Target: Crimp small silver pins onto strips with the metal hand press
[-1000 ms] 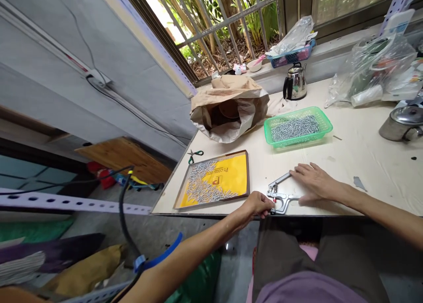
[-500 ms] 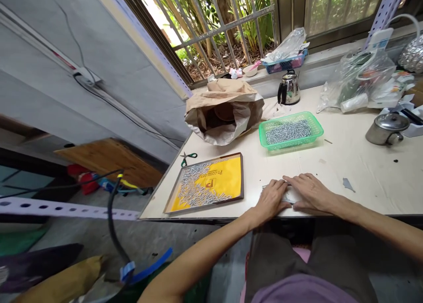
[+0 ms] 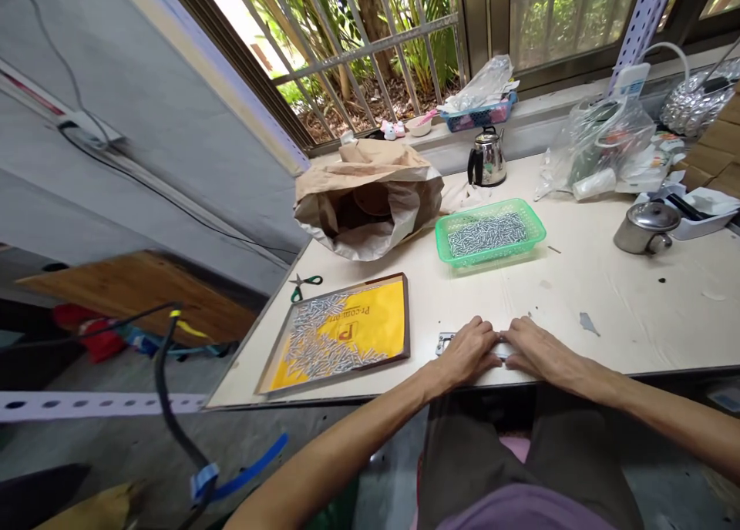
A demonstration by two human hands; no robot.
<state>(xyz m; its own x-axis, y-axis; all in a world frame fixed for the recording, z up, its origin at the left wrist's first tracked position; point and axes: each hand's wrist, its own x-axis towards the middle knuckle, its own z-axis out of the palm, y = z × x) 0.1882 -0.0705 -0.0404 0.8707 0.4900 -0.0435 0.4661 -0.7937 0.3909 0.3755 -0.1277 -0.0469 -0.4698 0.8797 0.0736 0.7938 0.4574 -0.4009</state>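
A flat, silvery metal piece (image 3: pixel 444 343) with a cut-out at its left end lies low over the table's front edge. My left hand (image 3: pixel 469 351) is closed over its middle, with the cut-out end sticking out to the left. My right hand (image 3: pixel 533 350) grips farther right, fingers bent and thumb close to the left thumb. A short shiny stretch shows between the two hands; the rest is covered by them. Left of my hands is a shallow tray (image 3: pixel 406 314) with a yellow sheet and many small metal pins (image 3: pixel 324 345).
A green basket (image 3: pixel 442 241) of small metal pins stands behind my hands. Beyond the tray are scissors (image 3: pixel 305 285) and an open paper sack (image 3: pixel 370 172). A kettle (image 3: pixel 489 159), a lidded metal pot (image 3: pixel 646 228) and plastic bags (image 3: pixel 595 149) stand farther back and right.
The view has swung slightly right. My left hand has shifted along the metal piece, so its cut-out left end now shows. My right hand's fingers have curled in more.
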